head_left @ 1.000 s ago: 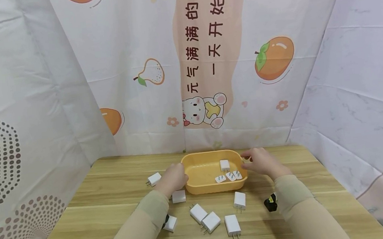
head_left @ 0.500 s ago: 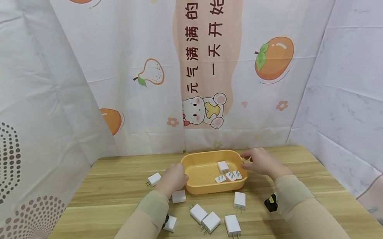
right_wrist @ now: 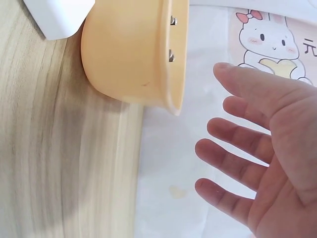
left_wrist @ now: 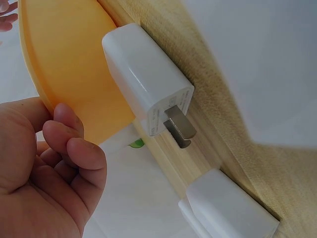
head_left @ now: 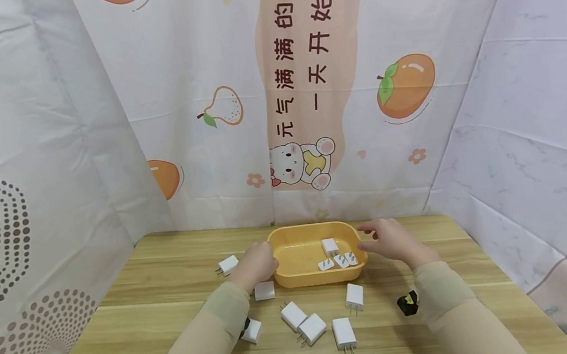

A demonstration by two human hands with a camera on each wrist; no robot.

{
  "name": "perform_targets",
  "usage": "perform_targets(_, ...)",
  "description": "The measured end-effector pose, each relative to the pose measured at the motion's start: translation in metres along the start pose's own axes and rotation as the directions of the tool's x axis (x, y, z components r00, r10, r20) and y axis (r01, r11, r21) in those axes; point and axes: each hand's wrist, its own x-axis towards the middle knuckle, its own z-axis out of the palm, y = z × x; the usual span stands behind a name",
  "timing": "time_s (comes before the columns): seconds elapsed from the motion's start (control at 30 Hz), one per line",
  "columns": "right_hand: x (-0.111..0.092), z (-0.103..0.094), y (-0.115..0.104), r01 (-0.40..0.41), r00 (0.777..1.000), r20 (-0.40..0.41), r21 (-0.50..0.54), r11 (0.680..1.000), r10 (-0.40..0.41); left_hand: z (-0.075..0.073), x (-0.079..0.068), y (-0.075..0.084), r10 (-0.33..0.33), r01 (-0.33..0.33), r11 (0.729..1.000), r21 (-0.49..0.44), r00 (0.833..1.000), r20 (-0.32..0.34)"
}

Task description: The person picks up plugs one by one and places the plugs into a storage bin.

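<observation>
A yellow-orange plastic basket (head_left: 320, 278) sits near the back of the wooden table. My left hand (head_left: 255, 265) holds its left end, and in the left wrist view the thumb and fingers pinch the rim. At the opposite end my right hand (head_left: 393, 240) has its fingers spread; the right wrist view shows them apart from the basket wall (right_wrist: 129, 49). Inside the basket a white charger plug (head_left: 329, 246) lies on its side, with several others prongs up, such as one plug (head_left: 326, 265) at the front. Beside my left hand stands a white plug (left_wrist: 148, 79) with flat metal prongs.
Several white plugs lie in front of the basket, among them one (head_left: 355, 296) by its right front and one (head_left: 344, 333) nearer me. Another plug (head_left: 229, 264) is left of my left hand. A printed curtain (head_left: 245, 204) hangs behind the table.
The plug lying on its side in the basket has shifted slightly left. My right forearm and wrist have swung a little to the right. My left hand stays at the rim.
</observation>
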Motion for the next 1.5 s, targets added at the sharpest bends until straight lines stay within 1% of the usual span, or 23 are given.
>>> perform_targets(0.27,-0.009,-0.006,-0.006,0.044,0.999,-0.013,-0.013,0.999,-0.044,0.001,0.000,0.000,-0.003,0.003,1.000,-0.004,1.000,0.003)
perform_targets(0.53,-0.019,-0.011,-0.011,0.062,0.998,-0.017,-0.005,0.998,-0.062,0.001,0.002,0.001,-0.023,0.023,1.000,-0.009,1.000,0.013)
perform_targets(0.83,-0.034,-0.012,-0.021,0.095,0.995,-0.028,-0.063,0.993,-0.097,0.002,0.003,-0.001,-0.011,0.011,1.000,-0.009,1.000,0.009)
perform_targets(1.0,-0.044,-0.015,-0.028,0.098,0.994,-0.039,-0.081,0.992,-0.102,0.000,0.002,0.000,-0.026,0.027,0.999,-0.019,0.999,0.021)
perform_targets(1.2,-0.054,-0.021,-0.032,0.075,0.995,-0.063,-0.125,0.989,-0.083,0.000,0.002,0.001,-0.039,0.039,0.999,-0.016,0.999,0.024)
perform_targets(1.5,-0.059,-0.022,-0.033,0.055,0.996,-0.064,-0.160,0.986,-0.066,0.000,0.002,0.001,-0.038,0.039,0.999,-0.024,0.999,0.027)
